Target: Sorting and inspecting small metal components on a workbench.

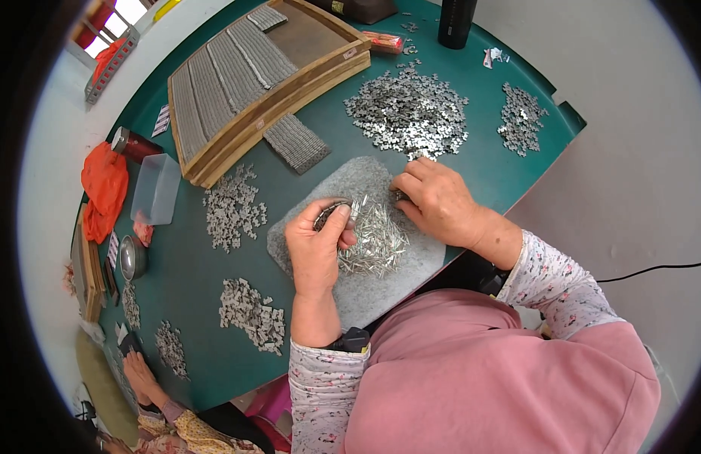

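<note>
My left hand (314, 238) is closed around a curved row of small dark metal pieces (328, 216), with the thumb pressed along it. Just to its right, my right hand (445, 200) has its fingers pinched together. Something small and dark shows at those fingertips, too hidden to name. Between and below both hands lies a heap of thin shiny metal pins (377, 246) on a grey felt mat (320, 303). Beyond the right hand spreads a large pile of flat, notched metal pieces (407, 112).
Wooden trays (271, 125) with rows of grey metal pieces stand far left, a loose block (296, 144) beside them. Smaller piles (252, 314) dot the green table (199, 291). A clear plastic box (155, 189) and black cylinder (455, 23) stand farther off. Another person's hand (139, 374) rests lower left.
</note>
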The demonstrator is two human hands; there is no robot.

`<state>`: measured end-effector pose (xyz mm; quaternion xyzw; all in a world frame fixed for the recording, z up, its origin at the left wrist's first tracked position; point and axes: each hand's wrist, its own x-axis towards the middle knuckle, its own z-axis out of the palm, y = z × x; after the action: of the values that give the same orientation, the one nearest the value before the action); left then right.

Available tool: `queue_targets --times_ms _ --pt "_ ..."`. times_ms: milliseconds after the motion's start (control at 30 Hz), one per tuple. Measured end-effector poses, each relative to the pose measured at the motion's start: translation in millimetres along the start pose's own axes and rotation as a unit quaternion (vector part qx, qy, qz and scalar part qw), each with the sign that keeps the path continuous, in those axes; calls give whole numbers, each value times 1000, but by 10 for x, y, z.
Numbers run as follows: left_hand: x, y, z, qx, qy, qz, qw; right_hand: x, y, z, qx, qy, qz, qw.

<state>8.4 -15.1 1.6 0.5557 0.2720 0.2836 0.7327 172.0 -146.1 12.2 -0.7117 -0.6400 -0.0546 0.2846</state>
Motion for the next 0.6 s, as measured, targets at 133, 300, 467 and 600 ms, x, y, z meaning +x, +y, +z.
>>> queue_targets --times_ms 133,300,467,600 --pt "-12 32 41 13 -5 -3 1000 -10 5 88 -6 23 -5 1000" --pt "-23 42 54 57 -22 0 998 48 -43 94 169 6 53 984" --pt "-19 21 56 33 -33 -5 999 182 -206 138 308 42 78 947" --pt "-12 2 47 11 -40 2 999 203 -253 176 322 64 86 941"
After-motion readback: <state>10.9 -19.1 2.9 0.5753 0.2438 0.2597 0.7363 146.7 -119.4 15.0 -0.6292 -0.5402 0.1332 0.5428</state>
